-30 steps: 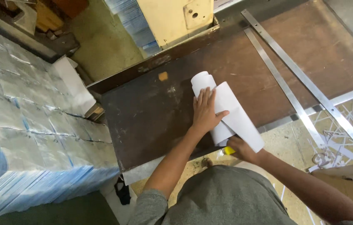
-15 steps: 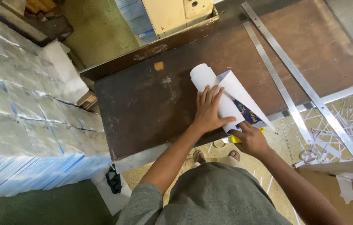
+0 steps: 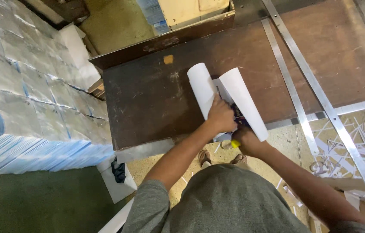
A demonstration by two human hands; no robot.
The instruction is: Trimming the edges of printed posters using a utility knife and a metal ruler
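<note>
Grip, left hand [image 3: 220, 115]: palm down, fingers spread flat on the left curl of a white paper sheet [image 3: 245, 100], pressing rather than clasping; nothing enclosed.

Grip, right hand [image 3: 245, 140]: closed around a small yellow-handled tool [image 3: 235, 144] at the near edge of the sheet; the tool's kind could not be told, most of it being hidden.

Sheet: lay on the near part of the dark brown table [image 3: 148, 99], close to its front edge, both long sides curled upward into rolls, a strip of dark print showing between them under the hands.

Table furniture: two long metal rulers [image 3: 290, 82] lay across the right part, well apart from the sheet; a small orange patch [image 3: 168, 59] sat near the far side.

Surroundings: stacks of wrapped bundles [image 3: 23, 99] stood to the left; white paper offcuts [image 3: 355, 142] littered the floor to the right; a cream-coloured box [image 3: 191, 9] stood beyond the table's far edge.

Hazards, as judged: the curls appeared springy, so easing the left palm could let the sheet roll shut over the tool or skew. Fingers lay very near the tool end, so a slip could nick them if it was bladed. The sheet's closeness to the table edge could let it slide off.
</note>
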